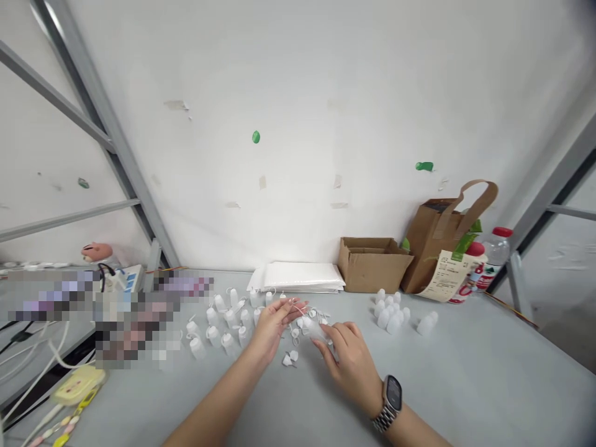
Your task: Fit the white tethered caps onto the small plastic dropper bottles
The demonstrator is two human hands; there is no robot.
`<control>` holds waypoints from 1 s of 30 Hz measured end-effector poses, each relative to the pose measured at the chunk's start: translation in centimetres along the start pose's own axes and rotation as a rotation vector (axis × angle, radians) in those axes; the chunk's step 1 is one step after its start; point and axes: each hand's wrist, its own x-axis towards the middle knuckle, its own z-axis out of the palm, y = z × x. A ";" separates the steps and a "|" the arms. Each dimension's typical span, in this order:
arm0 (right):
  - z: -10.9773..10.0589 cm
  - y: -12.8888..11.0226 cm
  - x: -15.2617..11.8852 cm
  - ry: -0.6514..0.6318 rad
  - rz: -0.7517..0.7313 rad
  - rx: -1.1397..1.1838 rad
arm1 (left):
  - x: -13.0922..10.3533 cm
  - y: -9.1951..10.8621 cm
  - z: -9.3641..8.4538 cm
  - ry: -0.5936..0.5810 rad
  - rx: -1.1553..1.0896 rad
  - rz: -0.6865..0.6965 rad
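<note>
Over the middle of the grey table, my right hand (349, 354) grips a small translucent white bottle (313, 329) tilted towards the left. Thumb and fingertips of my left hand (277, 320) pinch a thin white cord (299, 308) at the bottle's upper end; the exact join is too small to make out. Under and behind the hands lie loose white caps with cord loops (295, 335). Two or three more caps (290, 358) lie nearer to me. Left of my left hand stand several capped white bottles (228, 320). To the right is a cluster of small translucent bottles (392, 313).
Against the wall are a stack of white envelopes (302, 276), an open cardboard box (375, 267), a brown paper bag (431, 242) and a red-capped plastic bottle (498, 251). At left lie a yellow case (79, 383), cables and a power strip (130, 282). Metal frame posts flank the table.
</note>
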 end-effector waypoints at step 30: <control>0.0 -0.4 -0.1 0.016 0.059 0.043 | -0.6 0.0 0.2 -0.030 -0.274 -0.291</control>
